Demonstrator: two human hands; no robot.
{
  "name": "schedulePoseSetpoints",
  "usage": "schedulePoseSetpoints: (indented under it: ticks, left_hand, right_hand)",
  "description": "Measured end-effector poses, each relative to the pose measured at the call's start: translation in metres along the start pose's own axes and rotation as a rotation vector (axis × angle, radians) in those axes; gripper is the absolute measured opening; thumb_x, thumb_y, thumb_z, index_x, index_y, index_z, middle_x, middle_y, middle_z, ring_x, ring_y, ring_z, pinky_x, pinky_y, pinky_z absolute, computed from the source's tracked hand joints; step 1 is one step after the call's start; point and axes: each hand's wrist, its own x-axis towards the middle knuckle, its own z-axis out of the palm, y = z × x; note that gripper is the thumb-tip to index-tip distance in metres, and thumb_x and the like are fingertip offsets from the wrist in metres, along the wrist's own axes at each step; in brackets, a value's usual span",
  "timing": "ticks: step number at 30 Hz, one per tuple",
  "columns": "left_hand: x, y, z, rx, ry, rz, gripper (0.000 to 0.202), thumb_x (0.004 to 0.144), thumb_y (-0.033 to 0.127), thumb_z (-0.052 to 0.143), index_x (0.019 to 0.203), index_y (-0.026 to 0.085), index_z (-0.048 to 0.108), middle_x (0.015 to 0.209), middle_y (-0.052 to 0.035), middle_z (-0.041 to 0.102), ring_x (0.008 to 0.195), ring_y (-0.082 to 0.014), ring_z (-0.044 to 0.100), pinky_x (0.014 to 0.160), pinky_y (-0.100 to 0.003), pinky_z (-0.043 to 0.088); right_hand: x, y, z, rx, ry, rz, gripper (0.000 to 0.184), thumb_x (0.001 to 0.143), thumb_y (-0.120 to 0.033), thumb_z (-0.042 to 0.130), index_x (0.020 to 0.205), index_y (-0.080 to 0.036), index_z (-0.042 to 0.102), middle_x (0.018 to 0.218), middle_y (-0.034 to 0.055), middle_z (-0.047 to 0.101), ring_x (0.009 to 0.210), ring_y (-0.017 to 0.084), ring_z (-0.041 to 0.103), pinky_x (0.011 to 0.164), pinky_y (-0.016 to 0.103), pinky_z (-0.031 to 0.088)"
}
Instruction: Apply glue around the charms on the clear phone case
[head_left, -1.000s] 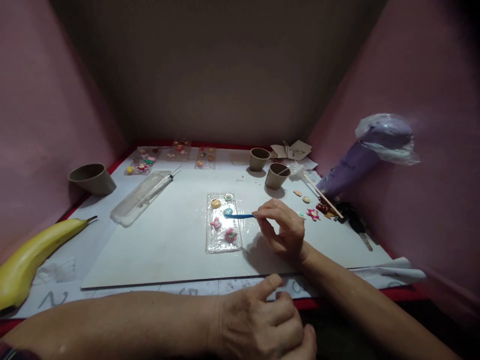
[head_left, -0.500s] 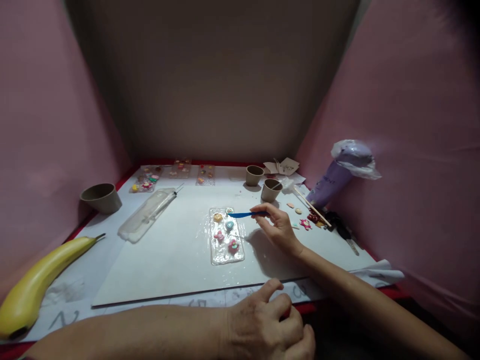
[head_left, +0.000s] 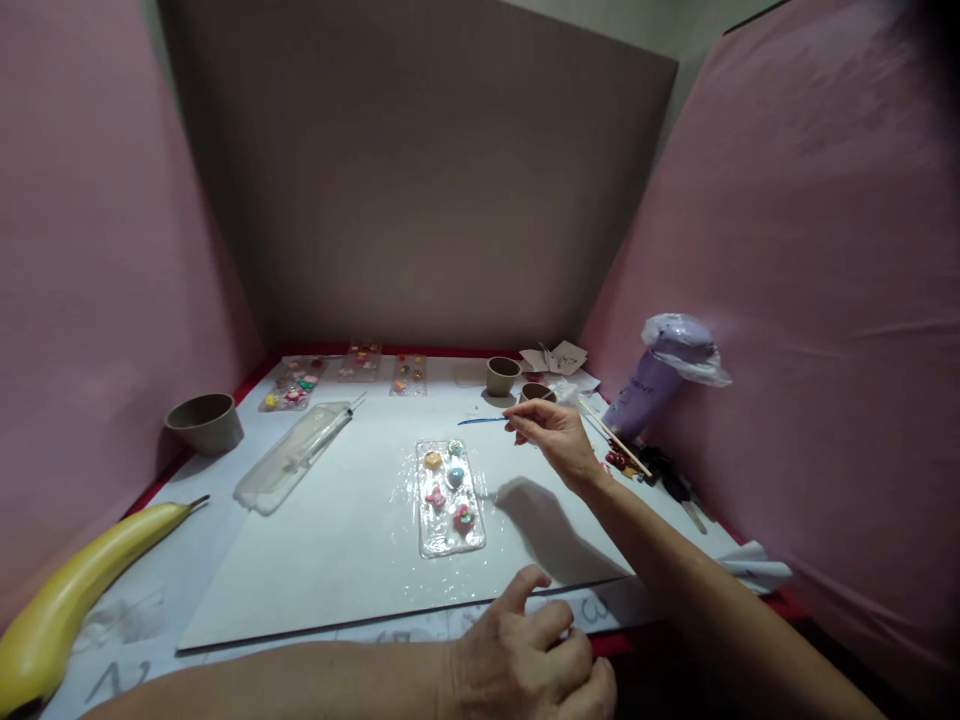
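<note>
Head view: at left, a banana (head_left: pixel 82 575), a brown cup (head_left: pixel 206 435) and a clear case (head_left: pixel 262 475), then open white board (head_left: pixel 337 560). The clear panel (head_left: pixel 442 546) lies flat at centre, bearing small charms (head_left: pixel 456 477). Bottom centre, the left hand (head_left: pixel 529 650) curls loosely by the board's near edge, holding nothing visible. Right of centre, the right hand's (head_left: pixel 559 437) fingers pinch a blue tool (head_left: pixel 482 421) — work on the panel seems in hand; another touch would call for lowering it. Far right is tighter — a purple cone (head_left: pixel 645 390) crowds the edge.
</note>
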Motion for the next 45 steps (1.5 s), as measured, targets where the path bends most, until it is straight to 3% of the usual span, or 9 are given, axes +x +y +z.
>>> schedulePoseSetpoints:
  ticks: [6, 12, 20, 28, 34, 45]
  left_hand:
    - [0.001, -0.003, 0.000, 0.011, 0.004, -0.012, 0.006, 0.076, 0.010, 0.057, 0.076, 0.016, 0.059, 0.051, 0.0050, 0.050, 0.052, -0.0107, 0.043, 0.081, -0.039, 0.041]
    - [-0.004, -0.005, 0.006, 0.024, 0.048, -0.025, 0.010, 0.075, 0.007, 0.055, 0.073, 0.017, 0.056, 0.049, 0.0068, 0.047, 0.053, -0.0103, 0.044, 0.087, -0.039, 0.039]
    - [-0.014, -0.004, 0.010, 0.043, 0.002, -0.021, 0.012, 0.069, 0.010, 0.064, 0.074, 0.018, 0.056, 0.053, 0.0076, 0.047, 0.057, -0.0098, 0.047, 0.089, -0.040, 0.039]
    - [-0.025, 0.001, 0.018, 0.075, -0.012, -0.042, 0.018, 0.069, 0.011, 0.061, 0.060, 0.017, 0.047, 0.051, 0.0068, 0.043, 0.060, -0.0103, 0.046, 0.090, -0.042, 0.041]
    - [-0.025, -0.003, 0.017, 0.065, -0.012, -0.056, 0.013, 0.067, 0.011, 0.064, 0.065, 0.018, 0.053, 0.056, 0.0056, 0.048, 0.075, -0.0125, 0.052, 0.098, -0.045, 0.037]
    - [-0.015, -0.005, 0.013, 0.081, 0.024, -0.120, 0.013, 0.078, 0.010, 0.059, 0.069, 0.018, 0.061, 0.061, 0.0046, 0.055, 0.080, -0.0122, 0.057, 0.098, -0.043, 0.040]
  right_hand:
    - [0.016, 0.005, -0.002, 0.053, 0.093, 0.069, 0.021, 0.064, -0.032, 0.074, 0.076, -0.015, 0.071, 0.064, -0.0002, 0.065, 0.054, 0.008, 0.054, 0.053, 0.023, 0.047]
    - [0.008, 0.022, 0.000, 0.073, 0.129, 0.126, 0.024, 0.066, -0.032, 0.070, 0.081, -0.014, 0.070, 0.065, 0.0016, 0.066, 0.055, 0.010, 0.055, 0.055, 0.025, 0.047]
    - [-0.003, 0.031, 0.009, -0.012, 0.079, 0.069, 0.018, 0.071, -0.028, 0.065, 0.083, -0.015, 0.068, 0.074, 0.0033, 0.066, 0.067, 0.014, 0.059, 0.060, 0.027, 0.049]
    - [-0.004, 0.036, 0.007, 0.019, 0.062, 0.074, 0.016, 0.070, -0.023, 0.060, 0.083, -0.016, 0.068, 0.072, 0.0018, 0.064, 0.067, 0.014, 0.059, 0.059, 0.026, 0.047]
    - [-0.006, 0.036, 0.007, 0.004, 0.063, 0.107, 0.015, 0.072, -0.025, 0.063, 0.083, -0.016, 0.068, 0.070, 0.0013, 0.064, 0.065, 0.012, 0.057, 0.061, 0.026, 0.046]
    - [-0.007, 0.039, 0.006, 0.057, 0.089, 0.026, 0.015, 0.070, -0.027, 0.072, 0.081, -0.018, 0.071, 0.077, 0.0024, 0.068, 0.063, 0.012, 0.058, 0.059, 0.026, 0.049]
